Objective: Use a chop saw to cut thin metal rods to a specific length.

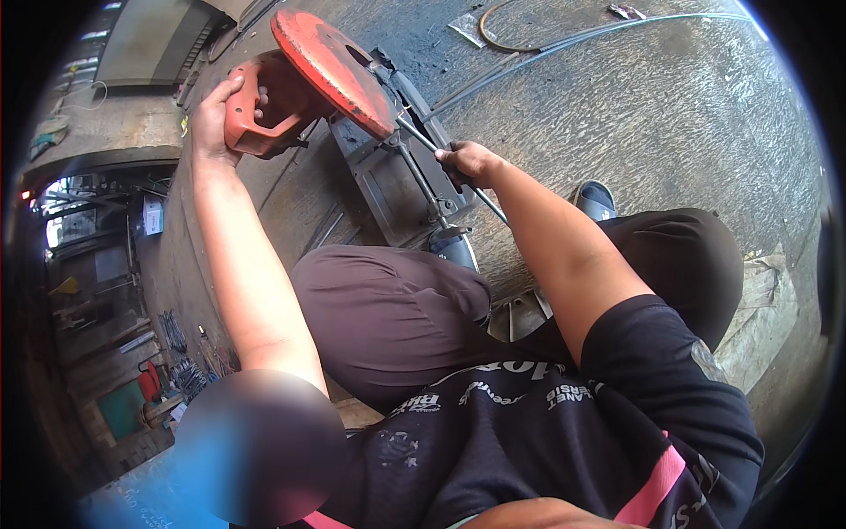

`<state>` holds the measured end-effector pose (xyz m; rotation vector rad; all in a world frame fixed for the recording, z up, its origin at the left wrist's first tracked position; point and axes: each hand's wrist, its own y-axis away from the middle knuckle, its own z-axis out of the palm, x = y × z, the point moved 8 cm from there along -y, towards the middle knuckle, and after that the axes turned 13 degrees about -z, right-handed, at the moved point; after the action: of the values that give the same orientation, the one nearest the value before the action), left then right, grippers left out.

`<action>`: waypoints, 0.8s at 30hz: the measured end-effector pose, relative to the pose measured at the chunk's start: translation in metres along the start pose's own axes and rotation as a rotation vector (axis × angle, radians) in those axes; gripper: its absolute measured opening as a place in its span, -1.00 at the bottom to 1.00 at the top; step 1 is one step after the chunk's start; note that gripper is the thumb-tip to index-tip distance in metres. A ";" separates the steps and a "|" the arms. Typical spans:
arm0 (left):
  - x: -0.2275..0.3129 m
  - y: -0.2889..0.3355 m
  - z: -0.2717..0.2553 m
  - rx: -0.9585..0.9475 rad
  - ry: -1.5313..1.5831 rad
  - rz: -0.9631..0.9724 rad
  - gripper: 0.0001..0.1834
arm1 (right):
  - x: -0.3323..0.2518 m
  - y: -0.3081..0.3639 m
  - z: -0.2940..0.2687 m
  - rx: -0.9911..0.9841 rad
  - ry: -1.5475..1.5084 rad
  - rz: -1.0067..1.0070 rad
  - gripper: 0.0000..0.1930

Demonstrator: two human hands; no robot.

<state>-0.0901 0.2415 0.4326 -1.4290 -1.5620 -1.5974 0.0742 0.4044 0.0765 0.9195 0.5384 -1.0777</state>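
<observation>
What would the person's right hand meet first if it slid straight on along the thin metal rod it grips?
Probably the red blade guard of the chop saw: the right hand points up-left along the metal rod, which runs under that guard; depth is unclear.

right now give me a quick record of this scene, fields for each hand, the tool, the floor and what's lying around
left hand: gripping the red handle of the chop saw
right hand: closed round a thin metal rod near the saw's base
saw: red blade guard raised above a dark metal base, set on the floor
rod: runs from the saw base away across the floor
floor: grey scuffed concrete
lying around: a wire loop beyond the saw
posture: person sits low, knees bent, one sandal showing
</observation>
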 end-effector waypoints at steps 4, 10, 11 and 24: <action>0.000 -0.001 -0.001 0.012 -0.014 -0.021 -0.62 | -0.004 0.001 -0.002 0.044 0.010 -0.021 -0.71; -0.002 0.001 0.000 0.012 -0.025 -0.035 -0.60 | -0.005 -0.006 -0.010 0.123 0.167 -0.102 -0.68; -0.002 0.002 0.002 0.001 -0.030 -0.029 -0.60 | -0.005 -0.007 -0.009 0.122 0.167 -0.102 -0.68; -0.002 0.002 0.002 0.018 0.003 -0.031 -0.59 | -0.027 0.012 -0.001 0.075 0.206 -0.070 -0.72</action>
<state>-0.0872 0.2418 0.4308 -1.3980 -1.6005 -1.5984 0.0739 0.4212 0.1004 1.0918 0.7081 -1.0783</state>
